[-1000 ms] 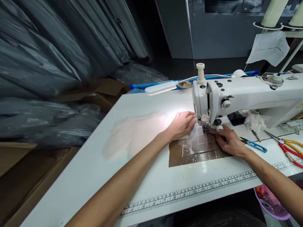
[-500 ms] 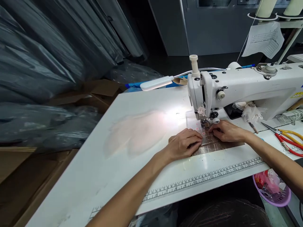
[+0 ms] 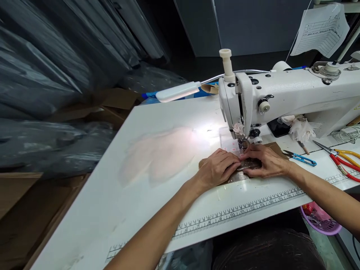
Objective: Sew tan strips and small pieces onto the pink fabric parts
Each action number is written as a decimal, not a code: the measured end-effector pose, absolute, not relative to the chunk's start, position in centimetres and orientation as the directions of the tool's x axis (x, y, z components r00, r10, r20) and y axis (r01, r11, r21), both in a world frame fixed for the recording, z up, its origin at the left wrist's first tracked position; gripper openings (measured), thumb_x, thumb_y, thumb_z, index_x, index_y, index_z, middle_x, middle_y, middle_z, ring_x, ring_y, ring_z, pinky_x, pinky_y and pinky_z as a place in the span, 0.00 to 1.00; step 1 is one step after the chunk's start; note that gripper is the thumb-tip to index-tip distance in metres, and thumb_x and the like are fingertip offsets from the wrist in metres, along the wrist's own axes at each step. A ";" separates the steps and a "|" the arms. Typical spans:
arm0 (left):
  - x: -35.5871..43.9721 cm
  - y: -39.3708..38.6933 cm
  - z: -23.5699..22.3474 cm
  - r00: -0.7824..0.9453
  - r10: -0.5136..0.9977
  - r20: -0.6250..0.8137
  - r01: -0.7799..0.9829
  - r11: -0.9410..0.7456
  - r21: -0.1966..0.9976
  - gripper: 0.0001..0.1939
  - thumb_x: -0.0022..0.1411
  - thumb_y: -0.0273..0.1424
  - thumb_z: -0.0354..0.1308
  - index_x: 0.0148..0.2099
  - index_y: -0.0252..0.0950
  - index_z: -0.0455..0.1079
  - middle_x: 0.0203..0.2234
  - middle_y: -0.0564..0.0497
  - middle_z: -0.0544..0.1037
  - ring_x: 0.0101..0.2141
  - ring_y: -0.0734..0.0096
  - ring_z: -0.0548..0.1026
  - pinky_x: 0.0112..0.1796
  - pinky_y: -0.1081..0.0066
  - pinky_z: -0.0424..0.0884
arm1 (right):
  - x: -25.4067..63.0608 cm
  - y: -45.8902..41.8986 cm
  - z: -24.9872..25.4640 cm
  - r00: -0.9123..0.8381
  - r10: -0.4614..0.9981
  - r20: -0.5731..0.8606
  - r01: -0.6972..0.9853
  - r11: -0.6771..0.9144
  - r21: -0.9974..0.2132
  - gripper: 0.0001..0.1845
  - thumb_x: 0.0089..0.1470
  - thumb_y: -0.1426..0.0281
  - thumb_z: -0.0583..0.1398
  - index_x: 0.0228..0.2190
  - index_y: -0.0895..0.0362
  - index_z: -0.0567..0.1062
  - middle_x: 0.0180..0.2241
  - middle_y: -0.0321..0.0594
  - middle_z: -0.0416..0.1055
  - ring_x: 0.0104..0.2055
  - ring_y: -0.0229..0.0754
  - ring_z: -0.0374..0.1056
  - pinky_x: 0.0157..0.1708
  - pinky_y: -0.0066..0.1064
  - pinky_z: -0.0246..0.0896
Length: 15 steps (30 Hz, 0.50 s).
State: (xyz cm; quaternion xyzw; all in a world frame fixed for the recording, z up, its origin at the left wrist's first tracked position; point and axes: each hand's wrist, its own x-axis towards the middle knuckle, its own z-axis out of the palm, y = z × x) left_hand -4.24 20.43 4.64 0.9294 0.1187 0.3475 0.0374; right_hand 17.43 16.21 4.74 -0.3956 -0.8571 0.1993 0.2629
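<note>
A white sewing machine (image 3: 284,97) stands on a white table (image 3: 157,210). Just in front of its needle, my left hand (image 3: 218,168) and my right hand (image 3: 264,161) lie side by side, fingertips meeting, pressing down a thin clear plastic piece (image 3: 229,144) with small pink marks. The piece rests on a brown taped patch (image 3: 247,174) of the table. Both hands have fingers bent down flat on the material, not gripping round anything I can name.
A lamp on a gooseneck (image 3: 176,92) lights the needle area. Blue thread snips (image 3: 302,159) and red and yellow scissors (image 3: 344,161) lie to the right. A ruler strip (image 3: 239,213) runs along the table's front edge. A purple basket (image 3: 320,221) hangs below right. Dark plastic-wrapped rolls (image 3: 56,75) fill the left.
My left hand has drawn back from beside the needle toward me and now lies on the brown patch. My right hand has shifted left until the fingertips meet. The view has tilted down.
</note>
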 end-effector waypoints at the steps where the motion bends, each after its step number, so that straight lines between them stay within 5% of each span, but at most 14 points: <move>1: -4.1 20.3 4.6 0.713 0.279 0.643 0.222 -0.960 0.171 0.07 0.70 0.27 0.51 0.38 0.33 0.69 0.28 0.51 0.79 0.29 0.72 0.77 0.32 0.68 0.73 | 17.3 16.1 4.8 -0.555 0.786 0.274 0.591 0.604 -0.535 0.18 0.52 0.63 0.65 0.43 0.59 0.76 0.40 0.46 0.72 0.42 0.48 0.69 0.45 0.41 0.65; 7: -4.1 20.3 4.6 0.705 0.315 0.635 0.236 -0.949 0.210 0.06 0.70 0.28 0.52 0.40 0.35 0.69 0.30 0.52 0.80 0.30 0.73 0.77 0.33 0.68 0.74 | 16.7 15.9 4.9 -0.531 0.807 0.259 0.653 0.585 -0.481 0.09 0.63 0.69 0.57 0.38 0.58 0.76 0.37 0.45 0.73 0.40 0.45 0.68 0.42 0.38 0.64; 15: -4.7 20.7 4.9 0.722 0.185 0.667 0.140 -0.983 0.120 0.02 0.65 0.24 0.57 0.37 0.34 0.70 0.33 0.47 0.79 0.32 0.70 0.76 0.34 0.65 0.72 | 17.2 16.2 4.7 -0.499 0.817 0.290 0.606 0.568 -0.556 0.09 0.61 0.69 0.56 0.39 0.59 0.75 0.37 0.45 0.71 0.39 0.44 0.68 0.41 0.37 0.65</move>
